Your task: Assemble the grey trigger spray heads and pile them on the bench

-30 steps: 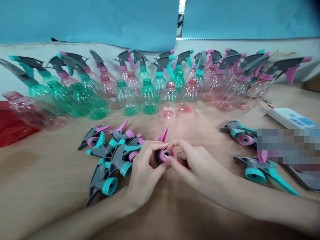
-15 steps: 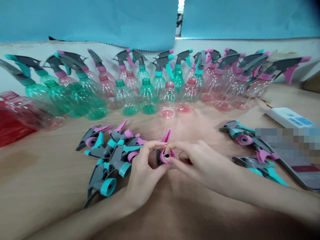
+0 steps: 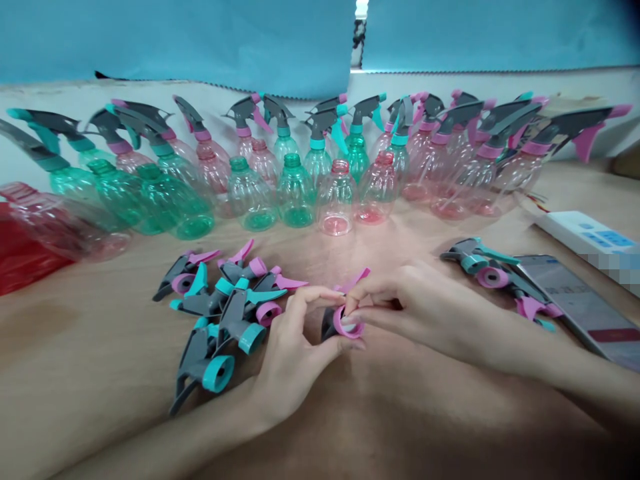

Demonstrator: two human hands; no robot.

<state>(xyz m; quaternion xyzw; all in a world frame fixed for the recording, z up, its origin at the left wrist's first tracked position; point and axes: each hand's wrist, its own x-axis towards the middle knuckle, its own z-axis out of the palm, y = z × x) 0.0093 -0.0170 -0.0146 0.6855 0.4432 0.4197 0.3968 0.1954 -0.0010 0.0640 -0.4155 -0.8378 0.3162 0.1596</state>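
Note:
My left hand (image 3: pixel 293 350) is closed around a grey trigger spray head (image 3: pixel 329 325) with a pink collar and pink trigger, the collar's opening facing toward me. My right hand (image 3: pixel 420 303) pinches at the upper rim of that collar with thumb and forefinger. A small whitish bit shows inside the collar by these fingertips; what it is I cannot make out. Left of my hands lies a pile of loose spray heads (image 3: pixel 233 313) with teal or pink collars. More spray heads (image 3: pixel 493 277) lie beyond my right wrist, partly hidden by my forearm.
Open-necked clear bottles (image 3: pixel 340 207), tinted pink or green, stand in front of bottles fitted with spray heads (image 3: pixel 463 170) along the wall. A phone (image 3: pixel 565 293) and a white box with blue marks (image 3: pixel 590 230) lie at right. A red bag (image 3: pixel 27 257) sits at far left.
Both hands and the spray head have shifted slightly right, and its collar has turned more toward me. My right fingertips now reach into the collar's upper edge. My right forearm covers more of the right-hand spray heads.

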